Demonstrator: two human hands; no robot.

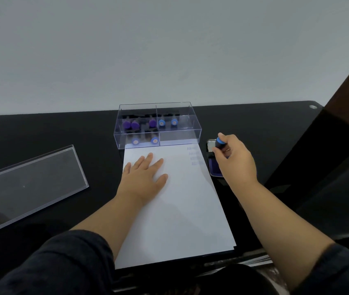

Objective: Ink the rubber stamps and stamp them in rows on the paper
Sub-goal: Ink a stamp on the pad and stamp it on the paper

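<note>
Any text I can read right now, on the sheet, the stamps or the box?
Paper, top right: four faint blue stamped lines, too blurred to read.
Stamp caps in the clear box: small marks on the blue ones, too small to read.
Nothing else carries text.

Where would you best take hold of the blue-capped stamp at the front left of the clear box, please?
Pinch the blue-capped stamp by its round cap, coming from above through the clear box's open top. It seems to lie with the cap toward the front wall, so a frontal approach is blocked.
</note>
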